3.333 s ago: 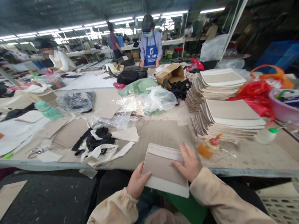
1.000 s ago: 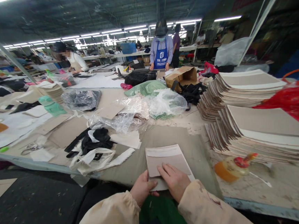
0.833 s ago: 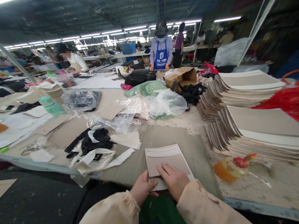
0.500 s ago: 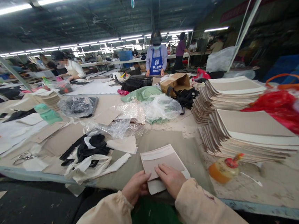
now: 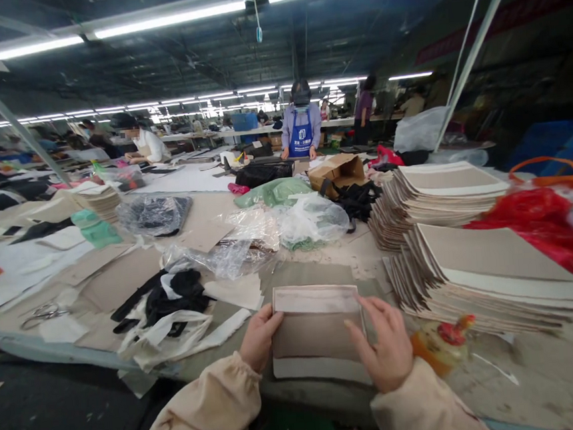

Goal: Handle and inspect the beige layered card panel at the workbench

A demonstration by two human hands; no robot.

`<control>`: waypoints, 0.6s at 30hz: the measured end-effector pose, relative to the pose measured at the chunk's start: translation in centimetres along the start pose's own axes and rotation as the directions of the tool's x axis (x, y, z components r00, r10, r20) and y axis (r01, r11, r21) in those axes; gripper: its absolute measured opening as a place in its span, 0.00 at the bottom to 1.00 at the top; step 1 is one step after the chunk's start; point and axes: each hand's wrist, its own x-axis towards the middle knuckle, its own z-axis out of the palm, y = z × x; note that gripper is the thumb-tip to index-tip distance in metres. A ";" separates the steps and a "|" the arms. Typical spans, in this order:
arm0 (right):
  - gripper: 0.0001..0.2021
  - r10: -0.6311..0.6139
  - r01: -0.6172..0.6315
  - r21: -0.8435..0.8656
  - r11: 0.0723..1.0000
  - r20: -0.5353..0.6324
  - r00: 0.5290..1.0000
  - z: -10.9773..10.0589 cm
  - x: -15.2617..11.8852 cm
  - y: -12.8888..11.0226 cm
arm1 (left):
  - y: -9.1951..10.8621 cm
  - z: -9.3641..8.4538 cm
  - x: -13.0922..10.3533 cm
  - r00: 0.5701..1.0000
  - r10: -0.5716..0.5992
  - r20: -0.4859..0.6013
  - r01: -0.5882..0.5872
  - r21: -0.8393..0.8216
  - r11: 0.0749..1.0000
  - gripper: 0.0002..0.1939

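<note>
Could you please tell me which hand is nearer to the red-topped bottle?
Right. The right hand is just left of the bottle; the left hand is farther away, at the left edge of the panel.

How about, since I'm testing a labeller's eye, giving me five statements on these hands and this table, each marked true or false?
1. The left hand grips the left edge of a flat panel. True.
2. The right hand holds the scissors. False: the scissors lie on the table at the left, while the right hand is at the panel's right side.
3. Paler bands run along the panel's far and near edges. True.
4. The red-topped bottle stands left of the panel. False: the red-topped bottle is to its right, beyond the right hand.
5. The person across the table wears a blue apron. True.
</note>
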 end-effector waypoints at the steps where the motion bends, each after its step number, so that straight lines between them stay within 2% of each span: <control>1: 0.23 0.083 -0.082 0.023 0.996 -0.037 0.996 -0.1 0.3 0.5 | 0.0 0.1 -0.1 1.000 0.000 0.022 0.000 -0.001 1.000 0.19; 2: 0.26 0.176 -0.173 0.082 0.982 -0.029 0.984 -0.1 0.4 1.0 | -0.1 0.1 -0.3 0.999 -0.007 0.039 0.007 -0.002 1.000 0.19; 4: 0.28 0.356 -0.376 0.221 0.900 0.125 0.926 0.0 0.4 1.7 | -0.4 0.3 -0.6 0.998 -0.030 0.060 0.031 -0.014 0.999 0.19; 6: 0.26 0.480 -0.564 0.311 0.765 0.310 0.821 0.2 0.1 1.9 | -0.7 0.3 -0.8 0.997 -0.046 0.064 0.048 -0.034 0.998 0.19; 8: 0.23 0.546 -0.689 0.386 0.613 0.424 0.723 0.2 -0.2 1.6 | -0.8 0.3 -0.9 0.997 -0.055 0.060 0.058 -0.052 0.997 0.19; 11: 0.18 0.597 -0.784 0.529 0.325 0.528 0.604 0.1 -0.2 0.7 | -0.9 0.3 -1.1 0.996 -0.070 0.054 0.074 -0.074 0.994 0.20; 14: 0.16 0.604 -0.811 0.585 0.017 0.640 0.474 -0.2 0.2 -0.4 | -0.9 0.4 -1.4 0.995 -0.092 0.047 0.096 -0.084 0.992 0.21; 16: 0.16 0.581 -0.810 0.578 -0.100 0.694 0.424 -0.3 0.4 -0.9 | -1.0 0.6 -1.5 0.994 -0.100 0.040 0.103 -0.093 0.990 0.20; 18: 0.18 0.572 -0.812 0.573 -0.117 0.707 0.416 -0.3 0.6 -1.0 | -1.1 0.7 -1.7 0.994 -0.100 0.035 0.103 -0.101 0.990 0.21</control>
